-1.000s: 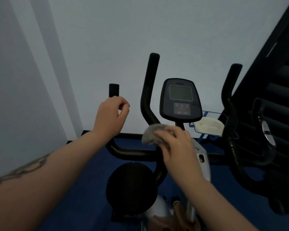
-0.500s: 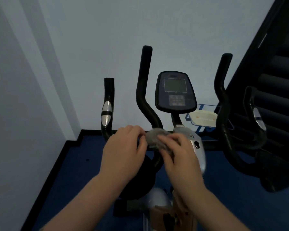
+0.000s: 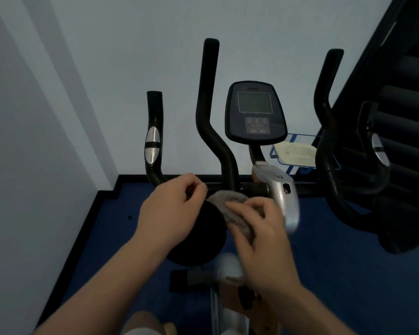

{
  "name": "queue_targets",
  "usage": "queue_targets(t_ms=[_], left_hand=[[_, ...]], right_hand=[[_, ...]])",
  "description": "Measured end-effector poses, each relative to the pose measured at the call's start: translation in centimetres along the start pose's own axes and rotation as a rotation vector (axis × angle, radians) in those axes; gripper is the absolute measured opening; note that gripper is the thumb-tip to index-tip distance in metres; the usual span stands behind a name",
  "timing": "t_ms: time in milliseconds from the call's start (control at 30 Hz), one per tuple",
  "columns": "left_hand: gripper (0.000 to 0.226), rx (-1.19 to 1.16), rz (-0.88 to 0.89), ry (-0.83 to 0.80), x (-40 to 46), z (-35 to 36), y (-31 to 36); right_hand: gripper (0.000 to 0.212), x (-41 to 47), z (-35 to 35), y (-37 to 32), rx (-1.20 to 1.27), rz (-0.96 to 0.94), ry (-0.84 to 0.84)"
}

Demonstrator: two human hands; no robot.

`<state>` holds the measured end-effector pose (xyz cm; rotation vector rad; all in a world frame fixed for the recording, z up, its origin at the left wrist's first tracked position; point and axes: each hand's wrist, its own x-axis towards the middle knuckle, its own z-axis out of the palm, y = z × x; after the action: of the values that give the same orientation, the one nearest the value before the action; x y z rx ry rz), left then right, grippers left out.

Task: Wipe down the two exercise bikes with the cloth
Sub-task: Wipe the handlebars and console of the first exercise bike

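Grey cloth [image 3: 230, 209] found bunched just below the bike's [image 3: 279, 197] crossbar, in front of the black seat [image 3: 203, 240]. Held by right hand [image 3: 264, 238], fingers curled over its near edge. Left hand [image 3: 172, 211] noted at the cloth's left edge, fingertips curled and pinched toward it; actual contact could not be confirmed. Console [image 3: 254, 112] observed above, upright handlebars [image 3: 208, 105] on either side. Blue floor [image 3: 348, 274] beneath, pale wall [image 3: 119, 56] behind.

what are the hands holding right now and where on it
The right hand grips the grey cloth by its near edge. The left hand pinches the cloth's left end.
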<state>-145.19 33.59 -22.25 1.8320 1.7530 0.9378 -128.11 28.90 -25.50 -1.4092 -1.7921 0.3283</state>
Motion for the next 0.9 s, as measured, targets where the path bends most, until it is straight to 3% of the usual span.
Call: queue_targets(t_ms=[67, 167, 233, 367, 467, 600, 767, 900], left_hand=[[0.018, -0.012, -0.010, -0.064, 0.3, -0.2, -0.1], [0.024, -0.052, -0.030, -0.162, 0.5, -0.6, 0.1], [0.026, -0.062, -0.030, -0.166, 0.4, -0.7, 0.2], [0.025, 0.124, 0.050, -0.039, -0.9, -0.3, 0.6], [0.029, 0.330, 0.196, 0.072, -1.5, 0.5, 0.7], [0.025, 0.555, 0.437, 0.162, -1.4, 1.2, 0.4], [0.036, 0.627, 0.615, 0.151, -1.4, 1.0, 0.4], [0.032, 0.577, 0.653, 0.185, -1.2, 1.3, -0.3]], right_hand=[[0.029, 1.6, -1.1, 0.4, 0.085, 0.040, -0.046], [0.024, 6.7, -1.8, 0.3, 0.113, 0.064, 0.164], [0.026, 8.7, -1.0, -0.1, 0.143, 0.103, 0.181], [0.036, 5.4, 1.2, 0.3, -0.036, 0.076, 0.091], [0.036, 3.0, 0.5, 0.7, 0.004, 0.045, 0.071], [0.029, 7.2, -0.9, 1.0, -0.020, 0.086, 0.020], [0.034, 6.7, 0.1, 0.7, -0.013, 0.118, 0.057], [0.036, 3.5, -1.3, 1.7, -0.300, -0.041, 0.009]])
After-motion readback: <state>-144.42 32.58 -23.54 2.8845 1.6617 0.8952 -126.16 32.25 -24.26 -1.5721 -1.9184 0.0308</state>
